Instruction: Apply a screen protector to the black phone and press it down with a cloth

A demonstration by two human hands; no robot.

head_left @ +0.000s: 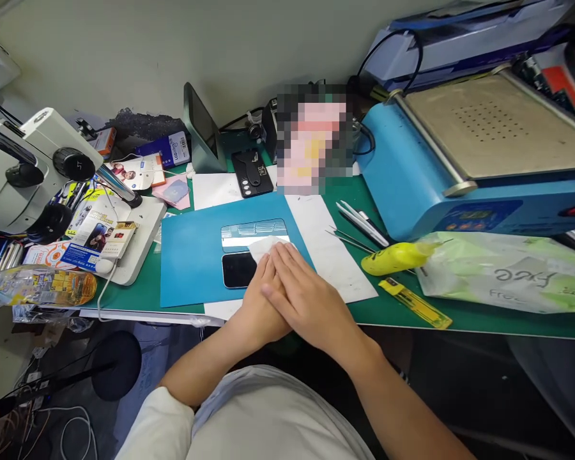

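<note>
My left hand [259,313] is at the front of a blue mat [186,255], its fingers closed on a white tissue [262,246]. Over it lies my right hand [309,297], fingers stretched out and partly covering the left hand and tissue. Just left of my fingers rests a dark phone screen [238,270], its right end hidden by my hands. Behind it, a clear glass panel [253,229] with a white band lies on the mat, and the tissue overlaps its near right corner.
A microscope [67,147] stands at left near a clear bottle [48,285]. At right are a blue heating plate machine [412,172], tweezers [359,223], a yellow squeeze bottle [395,257], a yellow blade pack [414,303] and a tissue pack [503,275]. A black phone case [252,174] lies behind the mat.
</note>
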